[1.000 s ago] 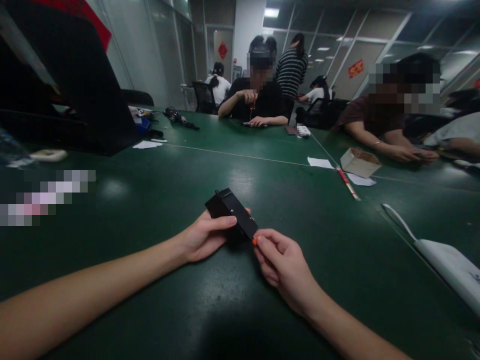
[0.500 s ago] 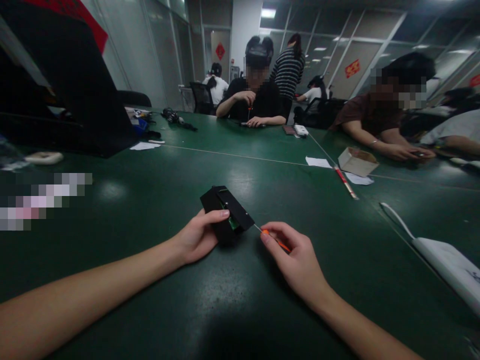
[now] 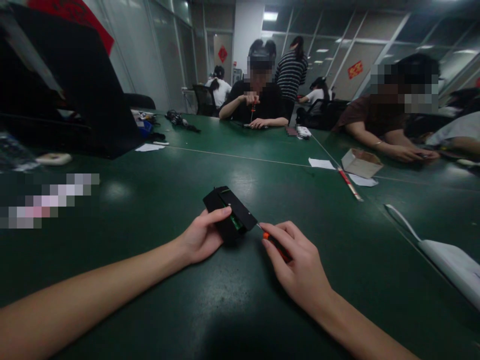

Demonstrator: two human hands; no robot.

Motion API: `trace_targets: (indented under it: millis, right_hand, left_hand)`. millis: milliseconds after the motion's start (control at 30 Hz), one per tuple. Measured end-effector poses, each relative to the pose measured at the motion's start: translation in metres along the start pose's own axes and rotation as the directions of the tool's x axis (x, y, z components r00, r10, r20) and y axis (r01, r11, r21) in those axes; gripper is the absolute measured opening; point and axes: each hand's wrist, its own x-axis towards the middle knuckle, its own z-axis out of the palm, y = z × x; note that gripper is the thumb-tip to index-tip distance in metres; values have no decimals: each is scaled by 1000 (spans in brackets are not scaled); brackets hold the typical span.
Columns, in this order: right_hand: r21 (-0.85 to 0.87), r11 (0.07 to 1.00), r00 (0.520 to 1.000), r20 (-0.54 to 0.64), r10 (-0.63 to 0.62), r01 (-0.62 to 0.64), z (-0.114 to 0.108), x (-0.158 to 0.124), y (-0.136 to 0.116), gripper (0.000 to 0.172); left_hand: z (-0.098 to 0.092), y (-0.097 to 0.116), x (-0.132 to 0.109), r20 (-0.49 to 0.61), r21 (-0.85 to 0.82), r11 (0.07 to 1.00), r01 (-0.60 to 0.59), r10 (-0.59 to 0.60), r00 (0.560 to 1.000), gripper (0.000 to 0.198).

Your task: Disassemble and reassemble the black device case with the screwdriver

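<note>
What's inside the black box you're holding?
A green, board-like strip shows through a gap in the black rectangular case; that case and the left hand hide the rest.

A wide green table [image 3: 168, 310] fills the foreground, with a dark mesh chair [image 3: 204, 101] beyond it. Pale partitions [image 3: 131, 50] line the left, a white pillar [image 3: 248, 30] rises behind, and dark panes [image 3: 422, 29] stretch rightward (a red poster [image 3: 355, 69] hangs below them) from a bright light [image 3: 270, 16].
</note>
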Motion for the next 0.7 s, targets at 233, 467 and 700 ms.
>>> trace_targets:
  millis: [233, 467, 700]
  right_hand:
    - [76, 997, 1000, 2, -8, 7, 5, 3, -3, 31]
    - [41, 995, 990, 109, -91, 87, 6, -1, 10, 39]
    - [51, 995, 995, 49, -90, 87, 6, 3, 8, 40]
  left_hand:
    - [0, 1, -2, 110, -7, 999, 40, -39, 993, 26]
    - [-4, 6, -3, 73, -71, 984, 161, -156, 985, 25]
    - [-3, 3, -4, 216, -7, 990, 138, -134, 967, 32]
